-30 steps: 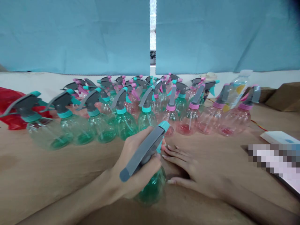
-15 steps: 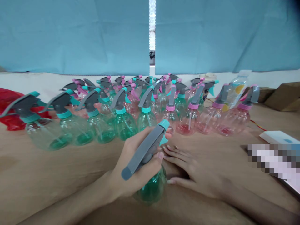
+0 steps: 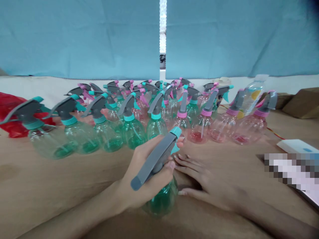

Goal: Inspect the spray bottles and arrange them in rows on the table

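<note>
My left hand [image 3: 149,176] is wrapped round the neck of a green spray bottle [image 3: 161,200] with a grey head and a teal nozzle that points away to the right. The bottle stands on the brown table [image 3: 87,179]; its neck is hidden by my fingers. Flat on the table just right of it lies my right hand [image 3: 204,179], fingers spread and holding nothing. Beyond both hands is a front row of spray bottles, green ones [image 3: 134,132] on the left and pink ones [image 3: 199,129] on the right.
More spray bottles crowd behind the front row. A red plastic bag [image 3: 17,127] is at the far left. On the right are a clear bottle [image 3: 254,93], a brown box [image 3: 302,104], a white box [image 3: 296,146] and a blurred-out flat object [image 3: 296,176]. A blue curtain [image 3: 79,39] hangs behind.
</note>
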`<state>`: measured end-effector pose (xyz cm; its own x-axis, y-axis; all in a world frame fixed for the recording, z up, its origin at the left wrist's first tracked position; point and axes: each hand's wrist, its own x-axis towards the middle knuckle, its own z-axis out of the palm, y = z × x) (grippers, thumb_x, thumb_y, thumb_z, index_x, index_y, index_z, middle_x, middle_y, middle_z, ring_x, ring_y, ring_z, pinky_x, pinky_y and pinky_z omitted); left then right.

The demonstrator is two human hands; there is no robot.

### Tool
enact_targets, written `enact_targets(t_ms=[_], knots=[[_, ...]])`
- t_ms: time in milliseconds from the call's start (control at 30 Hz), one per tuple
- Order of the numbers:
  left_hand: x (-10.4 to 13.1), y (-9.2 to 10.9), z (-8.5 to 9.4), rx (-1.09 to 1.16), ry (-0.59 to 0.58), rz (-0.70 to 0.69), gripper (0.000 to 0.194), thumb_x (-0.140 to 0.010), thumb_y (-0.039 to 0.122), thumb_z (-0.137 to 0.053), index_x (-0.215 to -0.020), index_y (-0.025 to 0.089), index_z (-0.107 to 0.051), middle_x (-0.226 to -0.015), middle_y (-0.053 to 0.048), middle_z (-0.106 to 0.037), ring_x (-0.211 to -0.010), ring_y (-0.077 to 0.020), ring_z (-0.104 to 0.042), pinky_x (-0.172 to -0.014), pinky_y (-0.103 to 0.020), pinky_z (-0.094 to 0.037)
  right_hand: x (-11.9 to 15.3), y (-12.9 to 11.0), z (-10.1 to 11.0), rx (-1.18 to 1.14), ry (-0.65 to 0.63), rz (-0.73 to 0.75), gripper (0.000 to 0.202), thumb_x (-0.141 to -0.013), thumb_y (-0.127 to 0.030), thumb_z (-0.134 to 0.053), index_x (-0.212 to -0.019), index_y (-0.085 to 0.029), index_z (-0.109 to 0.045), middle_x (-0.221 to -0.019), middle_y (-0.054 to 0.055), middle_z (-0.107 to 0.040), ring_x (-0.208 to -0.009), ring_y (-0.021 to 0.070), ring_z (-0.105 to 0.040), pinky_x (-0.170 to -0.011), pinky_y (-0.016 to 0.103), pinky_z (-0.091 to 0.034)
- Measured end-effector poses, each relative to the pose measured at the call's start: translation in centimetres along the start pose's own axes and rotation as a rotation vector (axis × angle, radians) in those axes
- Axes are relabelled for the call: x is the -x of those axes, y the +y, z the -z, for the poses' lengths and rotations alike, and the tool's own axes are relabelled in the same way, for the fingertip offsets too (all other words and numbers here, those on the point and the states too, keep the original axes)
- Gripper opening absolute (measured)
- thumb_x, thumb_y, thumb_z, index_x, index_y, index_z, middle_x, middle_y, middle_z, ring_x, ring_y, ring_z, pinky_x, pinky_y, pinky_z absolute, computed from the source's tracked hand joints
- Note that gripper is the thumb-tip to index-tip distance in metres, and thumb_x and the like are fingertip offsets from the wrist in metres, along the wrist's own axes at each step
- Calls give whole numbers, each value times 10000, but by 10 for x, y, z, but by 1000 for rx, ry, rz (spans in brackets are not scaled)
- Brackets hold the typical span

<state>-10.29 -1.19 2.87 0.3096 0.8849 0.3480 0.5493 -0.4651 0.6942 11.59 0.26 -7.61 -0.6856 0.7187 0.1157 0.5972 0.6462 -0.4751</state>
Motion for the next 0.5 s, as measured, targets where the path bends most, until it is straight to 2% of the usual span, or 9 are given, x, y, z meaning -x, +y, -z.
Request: enact_targets(t_ms=[200, 500], knots=[[-1, -1, 0, 109, -48, -48, 387, -739, 252, -499, -1107, 256, -620, -744, 11, -565, -588, -150, -519, -619, -278, -527, -1, 1, 0, -2, -12, -9, 694, -862, -591, -509, -1444, -249, -345, -1524, 38, -301, -1405, 257, -254, -1148, 491, -226], [-1, 1, 0, 56, -33, -16, 371, -719, 270, -501, -1064, 284, -639, -752, 10, -588, -619, -168, -556, -624, -292, -532, 0, 1, -1, -7, 1, -2, 693, -862, -585, -514, -1449, -268, -328, -1520, 34, -309, -1400, 260, -266, -1139, 500, -245]])
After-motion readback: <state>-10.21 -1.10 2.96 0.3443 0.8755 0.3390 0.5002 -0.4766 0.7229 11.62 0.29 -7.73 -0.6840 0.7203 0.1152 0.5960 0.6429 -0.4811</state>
